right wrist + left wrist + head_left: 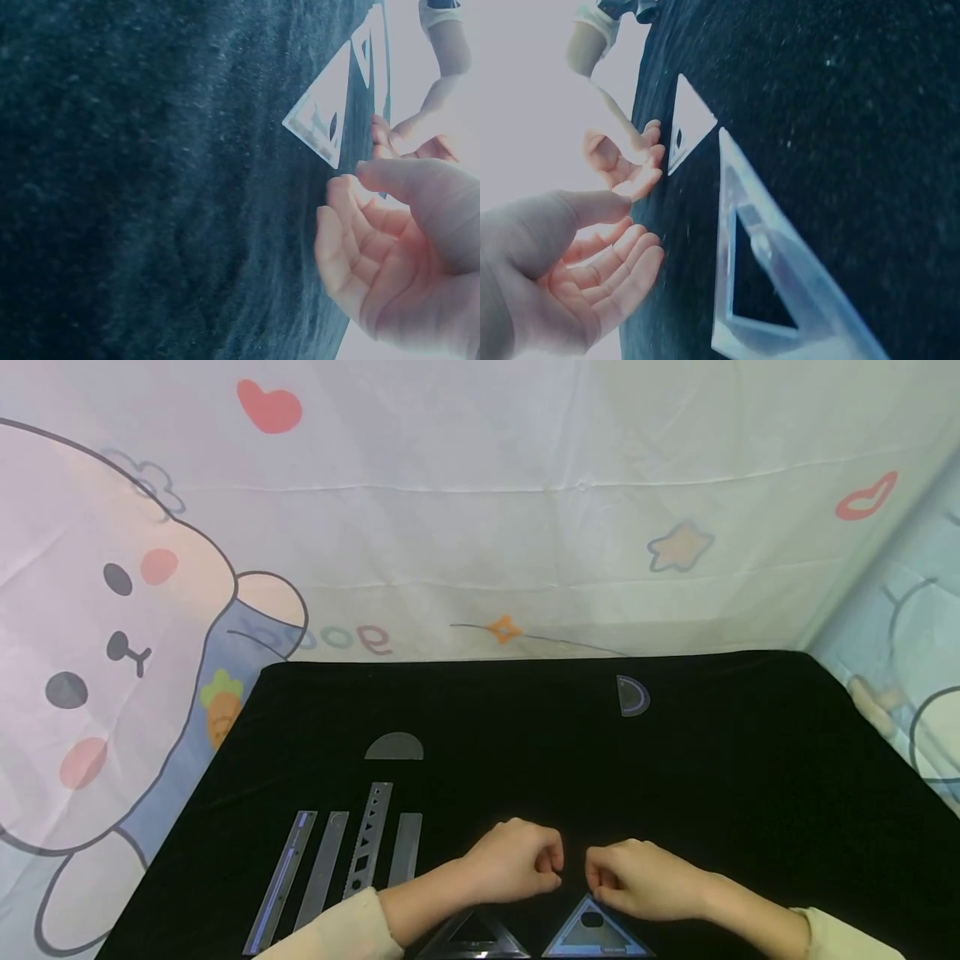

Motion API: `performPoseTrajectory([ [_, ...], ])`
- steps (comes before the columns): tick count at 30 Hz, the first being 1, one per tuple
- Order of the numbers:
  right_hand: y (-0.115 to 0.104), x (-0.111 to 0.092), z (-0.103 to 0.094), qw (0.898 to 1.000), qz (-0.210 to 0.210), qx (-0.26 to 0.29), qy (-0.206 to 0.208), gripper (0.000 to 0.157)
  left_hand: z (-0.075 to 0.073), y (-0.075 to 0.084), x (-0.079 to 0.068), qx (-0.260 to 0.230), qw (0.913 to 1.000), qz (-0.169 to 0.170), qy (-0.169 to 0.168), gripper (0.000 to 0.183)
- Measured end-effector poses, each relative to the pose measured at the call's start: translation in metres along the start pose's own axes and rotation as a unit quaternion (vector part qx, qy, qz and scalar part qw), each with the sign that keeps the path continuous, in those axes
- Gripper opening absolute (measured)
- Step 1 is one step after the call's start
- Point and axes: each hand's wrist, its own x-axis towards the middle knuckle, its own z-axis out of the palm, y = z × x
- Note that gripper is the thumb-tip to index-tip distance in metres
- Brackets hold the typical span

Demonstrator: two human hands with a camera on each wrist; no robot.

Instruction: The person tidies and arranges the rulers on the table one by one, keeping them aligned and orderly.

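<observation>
My left hand (513, 860) hovers above the cloth with its fingers loosely curled and holds nothing. Below it, a clear set square (476, 950) with a triangular cut-out lies at the near edge of the head view; this set square (829, 315) looms large in the left wrist view. My right hand (648, 878), also loosely curled and empty, is over the tip of a bluish set square (592, 942) with an oval hole. In the right wrist view that bluish set square (315, 112) lies just beyond the fingertips. The two hands face each other, a small gap apart.
Left of the hands stand several rulers in a row: one with a blue strip (279, 889), two plain ones (322, 868) and one with cut-out shapes (369, 835). Farther back lie a clear protractor (394, 747) and a smaller one (636, 697). Black cloth (750, 760) covers the table.
</observation>
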Motion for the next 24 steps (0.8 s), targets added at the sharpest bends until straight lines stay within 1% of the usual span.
performPoseTrajectory([
  [5,-0.002,0.007,-0.002,0.999,-0.008,-0.004,0.037,0.012,-0.009,-0.009,-0.005,-0.023,0.9993,-0.015,0.024,0.01],
  [11,-0.003,0.018,-0.008,0.997,-0.013,-0.007,0.069,0.006,-0.02,-0.024,-0.013,-0.053,0.9957,-0.024,0.072,0.009],
  [14,-0.003,0.024,-0.01,0.997,-0.013,0.003,0.081,0.005,-0.027,-0.032,-0.018,-0.065,0.9929,-0.037,0.093,0.008],
  [19,-0.001,0.036,-0.014,0.994,-0.013,0.011,0.104,0.009,-0.04,-0.045,-0.027,-0.067,0.9878,-0.056,0.129,0.011],
  [24,0.001,0.048,-0.019,0.994,0.011,0.037,0.107,0.015,-0.053,-0.061,-0.037,-0.062,0.98,-0.068,0.177,0.015],
])
